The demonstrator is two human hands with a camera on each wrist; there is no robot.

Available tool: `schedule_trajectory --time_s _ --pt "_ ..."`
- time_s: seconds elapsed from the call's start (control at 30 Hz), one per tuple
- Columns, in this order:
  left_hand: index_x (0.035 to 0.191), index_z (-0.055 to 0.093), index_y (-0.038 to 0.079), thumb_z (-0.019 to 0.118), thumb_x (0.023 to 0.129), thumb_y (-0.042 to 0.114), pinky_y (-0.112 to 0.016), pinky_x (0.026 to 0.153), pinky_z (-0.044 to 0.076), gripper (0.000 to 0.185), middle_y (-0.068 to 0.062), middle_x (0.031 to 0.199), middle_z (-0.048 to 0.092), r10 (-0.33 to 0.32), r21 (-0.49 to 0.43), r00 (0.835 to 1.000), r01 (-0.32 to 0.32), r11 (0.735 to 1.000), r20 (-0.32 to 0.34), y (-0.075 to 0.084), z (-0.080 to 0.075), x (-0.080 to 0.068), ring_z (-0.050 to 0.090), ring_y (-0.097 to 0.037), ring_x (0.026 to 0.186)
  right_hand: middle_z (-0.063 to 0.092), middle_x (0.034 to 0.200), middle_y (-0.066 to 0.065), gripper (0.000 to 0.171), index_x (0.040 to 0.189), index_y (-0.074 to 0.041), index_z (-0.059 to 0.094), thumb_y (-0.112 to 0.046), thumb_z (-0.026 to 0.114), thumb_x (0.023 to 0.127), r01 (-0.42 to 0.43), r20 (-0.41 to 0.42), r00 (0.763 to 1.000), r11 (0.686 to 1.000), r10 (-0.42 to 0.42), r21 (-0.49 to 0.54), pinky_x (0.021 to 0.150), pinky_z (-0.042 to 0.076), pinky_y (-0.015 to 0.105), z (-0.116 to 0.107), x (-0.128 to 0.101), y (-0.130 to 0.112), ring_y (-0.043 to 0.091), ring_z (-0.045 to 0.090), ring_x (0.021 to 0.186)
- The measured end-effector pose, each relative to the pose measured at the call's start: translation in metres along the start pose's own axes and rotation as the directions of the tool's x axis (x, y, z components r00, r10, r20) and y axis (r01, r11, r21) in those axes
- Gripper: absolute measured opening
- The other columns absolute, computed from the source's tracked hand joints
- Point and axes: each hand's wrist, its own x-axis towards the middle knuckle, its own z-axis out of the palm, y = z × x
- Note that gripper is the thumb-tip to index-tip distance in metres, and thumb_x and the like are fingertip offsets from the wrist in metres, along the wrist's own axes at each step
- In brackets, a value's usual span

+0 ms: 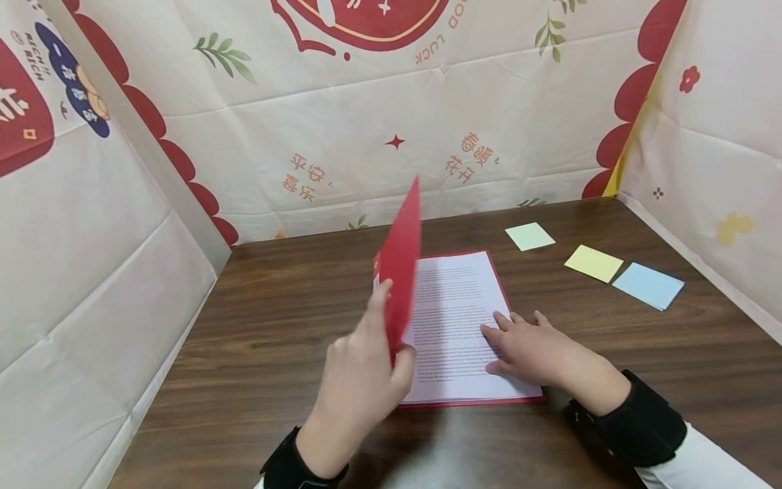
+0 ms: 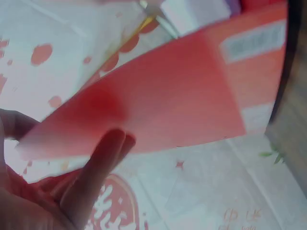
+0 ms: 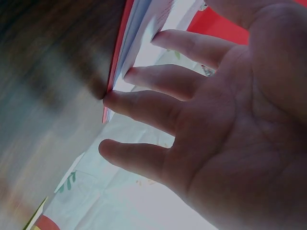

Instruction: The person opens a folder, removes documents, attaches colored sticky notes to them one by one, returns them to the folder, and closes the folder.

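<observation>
A red folder lies on the wooden table, its front cover (image 1: 404,265) raised nearly upright. My left hand (image 1: 362,370) pinches that cover between thumb and fingers near its lower free edge. In the left wrist view the cover (image 2: 177,96) bends slightly and shows pale label patches by the spine. Printed white sheets (image 1: 455,319) lie in a stack on the folder's back cover. My right hand (image 1: 531,346) rests with spread fingers on the right edge of the sheets. From the right wrist view, straight fingertips (image 3: 112,98) meet the side of the stack and the red cover edge.
To the right on the table (image 1: 256,326) lie a pale green sticky note (image 1: 529,236), a yellow one (image 1: 593,263) and a blue one (image 1: 649,285). Printed white cloth (image 1: 366,102) hangs behind the table and along both sides.
</observation>
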Motion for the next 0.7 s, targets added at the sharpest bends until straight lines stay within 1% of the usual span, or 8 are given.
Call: schedule_trajectory --time_s 0.13,0.2,0.27,0.37,0.47,0.57,0.63,0.7 --pt "0.158 0.033 0.013 0.077 0.075 0.0 -0.025 0.057 0.052 0.095 -0.013 0.113 0.073 -0.065 -0.125 0.993 0.052 0.991 -0.1 -0.011 -0.022 0.006 0.069 -0.018 0.073 0.049 0.158 0.033 0.074 0.149 -0.006 0.06 -0.047 0.08 0.091 -0.013 0.007 1.0 1.0 0.013 0.025 0.112 0.027 0.087 0.0 0.0 0.001 0.061 0.046 0.145" --pt "0.159 0.035 0.015 0.076 0.076 -0.004 -0.027 0.061 0.057 0.095 -0.011 0.131 0.069 -0.108 -0.226 0.987 0.078 0.971 -0.119 -0.02 -0.033 0.009 0.072 -0.022 0.094 0.049 0.158 0.033 0.074 0.15 -0.007 0.06 -0.046 0.081 0.091 -0.009 0.003 1.0 0.999 0.009 0.035 0.113 0.026 0.087 0.0 0.0 0.002 0.061 0.045 0.145" --pt "0.154 0.045 0.013 0.074 0.078 -0.008 -0.025 0.062 0.058 0.084 -0.009 0.146 0.062 -0.117 -0.312 0.981 0.064 0.948 -0.153 -0.03 -0.044 0.01 0.071 -0.024 0.109 0.049 0.158 0.033 0.074 0.149 -0.006 0.06 -0.046 0.081 0.09 -0.003 0.0 1.0 0.999 0.003 0.041 0.113 0.027 0.086 0.0 0.0 0.002 0.062 0.046 0.144" --pt "0.136 0.065 0.007 0.07 0.083 -0.009 -0.018 0.058 0.054 0.055 -0.004 0.158 0.057 -0.086 -0.339 0.97 0.005 0.941 -0.226 -0.044 -0.059 0.011 0.071 -0.022 0.107 0.05 0.158 0.034 0.074 0.149 -0.006 0.061 -0.045 0.082 0.09 -0.003 0.001 1.0 0.999 0.003 0.038 0.113 0.028 0.086 0.0 0.001 0.001 0.062 0.046 0.144" --pt "0.118 0.075 0.005 0.068 0.086 -0.005 -0.019 0.056 0.052 0.034 -0.004 0.148 0.066 -0.064 -0.209 0.958 0.004 0.978 -0.28 -0.054 -0.072 0.009 0.073 -0.022 0.096 0.05 0.157 0.034 0.073 0.149 -0.005 0.061 -0.044 0.082 0.09 -0.009 0.011 1.0 0.999 0.009 0.033 0.114 0.028 0.085 -0.002 0.002 0.0 0.062 0.046 0.144" --pt "0.109 0.077 0.002 0.068 0.089 -0.001 -0.035 0.062 0.061 0.023 -0.008 0.138 0.072 -0.046 -0.008 0.953 0.046 0.999 -0.301 -0.06 -0.081 0.006 0.075 -0.031 0.102 0.05 0.157 0.035 0.073 0.149 -0.005 0.061 -0.044 0.082 0.091 -0.012 0.019 1.0 0.999 0.011 0.033 0.114 0.028 0.085 -0.003 0.002 0.0 0.062 0.046 0.144" --pt "0.11 0.076 0.001 0.069 0.091 0.003 -0.052 0.067 0.064 0.021 -0.012 0.135 0.073 -0.07 0.135 0.958 0.112 0.984 -0.279 -0.062 -0.086 0.004 0.073 -0.037 0.111 0.05 0.157 0.035 0.073 0.149 -0.005 0.061 -0.044 0.082 0.091 -0.013 0.022 1.0 0.999 0.013 0.03 0.114 0.028 0.085 -0.003 0.002 0.0 0.062 0.046 0.144" --pt "0.116 0.074 -0.001 0.07 0.094 0.009 -0.064 0.074 0.062 0.025 -0.02 0.135 0.07 -0.148 0.263 0.967 0.201 0.944 -0.206 -0.061 -0.091 0.002 0.067 -0.044 0.119 0.05 0.157 0.035 0.073 0.149 -0.005 0.061 -0.044 0.082 0.09 -0.013 0.023 1.0 1.0 0.013 0.027 0.114 0.028 0.085 -0.003 0.003 -0.001 0.062 0.046 0.144"
